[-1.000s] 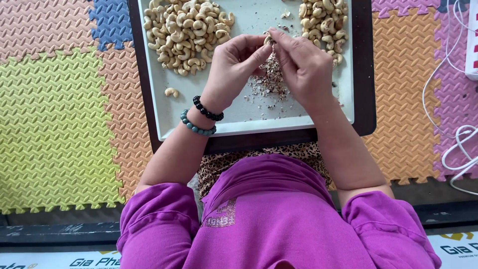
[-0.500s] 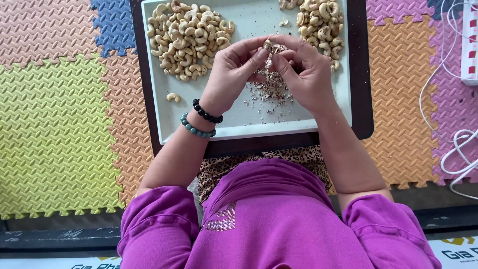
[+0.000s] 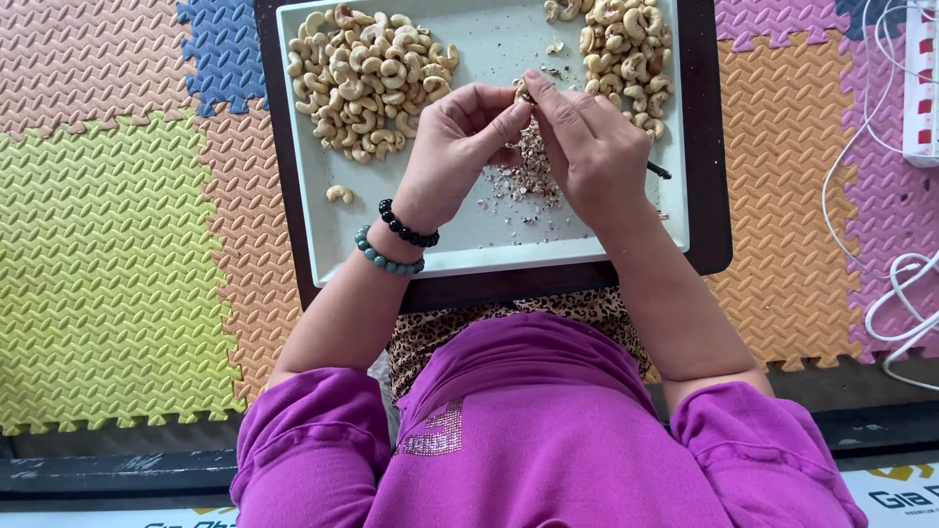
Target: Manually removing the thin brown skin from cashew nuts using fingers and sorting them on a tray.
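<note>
Left hand [image 3: 458,137] pinches small pale cashew nut [image 3: 522,94] between thumb and fingertips, above middle of white rectangular tray [image 3: 460,256]. Right hand [image 3: 587,142] closes on same nut from other side, also gripping thin dark tool [image 3: 657,170] whose tip pokes out past palm; probably for scraping skin. Brown skin flakes [image 3: 528,176] heaped directly beneath hands, so scraps fall onto tray. Pale peeled cashew heap [image 3: 367,73] at left, darker cashew heap [image 3: 631,54] at right, stray cashew [image 3: 339,193] apart. Dark board [image 3: 714,196] under tray; coloured foam mats [image 3: 108,244] around; white cables [image 3: 895,284] at far right.
</note>
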